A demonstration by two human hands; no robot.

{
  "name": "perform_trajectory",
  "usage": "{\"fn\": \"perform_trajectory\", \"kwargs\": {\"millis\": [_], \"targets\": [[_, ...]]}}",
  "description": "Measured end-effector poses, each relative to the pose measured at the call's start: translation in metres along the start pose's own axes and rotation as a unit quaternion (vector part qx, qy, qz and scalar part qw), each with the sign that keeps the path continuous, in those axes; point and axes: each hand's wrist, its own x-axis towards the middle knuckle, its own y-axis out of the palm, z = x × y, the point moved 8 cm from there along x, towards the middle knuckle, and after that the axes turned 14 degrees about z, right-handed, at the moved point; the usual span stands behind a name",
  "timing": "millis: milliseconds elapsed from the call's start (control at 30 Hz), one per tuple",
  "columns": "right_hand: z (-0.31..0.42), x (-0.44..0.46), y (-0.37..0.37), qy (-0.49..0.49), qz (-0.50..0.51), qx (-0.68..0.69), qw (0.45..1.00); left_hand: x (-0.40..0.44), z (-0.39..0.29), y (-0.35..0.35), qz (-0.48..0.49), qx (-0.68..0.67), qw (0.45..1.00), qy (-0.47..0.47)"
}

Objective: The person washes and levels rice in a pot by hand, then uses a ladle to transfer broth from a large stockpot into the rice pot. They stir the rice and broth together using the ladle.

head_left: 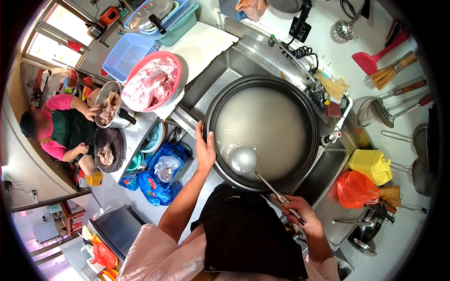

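A large black wok full of cloudy whitish liquid sits over the metal sink. My left hand rests against the wok's left rim, its fingers stretched out along the edge. My right hand is wrapped round the handle of a metal ladle. The ladle's bowl lies at the liquid's surface near the lower left of the wok, and its handle slopes over the rim towards me.
Left of the sink stands a pink basin of raw meat beside a blue basket. A co-worker handles meat at a round chopping board. Utensils, including a red spatula, hang at right, above a yellow jug and red bag.
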Motion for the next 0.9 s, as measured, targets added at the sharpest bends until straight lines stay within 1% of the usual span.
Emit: {"fn": "perform_trajectory", "kwargs": {"millis": [300, 500, 600, 700, 900], "targets": [[0.002, -0.008, -0.001, -0.02, 0.014, 0.023, 0.999, 0.0, -0.004, 0.0, -0.003, -0.005, 1.0, 0.001], [0.009, -0.018, 0.002, -0.032, -0.024, -0.04, 0.998, -0.001, -0.004, 0.0, -0.003, -0.011, 1.0, -0.004], [0.01, -0.023, 0.001, -0.037, -0.043, -0.045, 0.997, -0.001, -0.006, 0.0, -0.002, -0.017, 1.0, -0.005], [0.016, -0.027, 0.006, -0.048, -0.041, -0.074, 0.995, -0.001, -0.007, 0.0, -0.006, -0.002, 1.0, -0.002], [0.021, -0.032, 0.013, -0.085, -0.033, -0.053, 0.994, -0.002, -0.008, 0.0, -0.007, -0.006, 1.0, 0.004]]}}
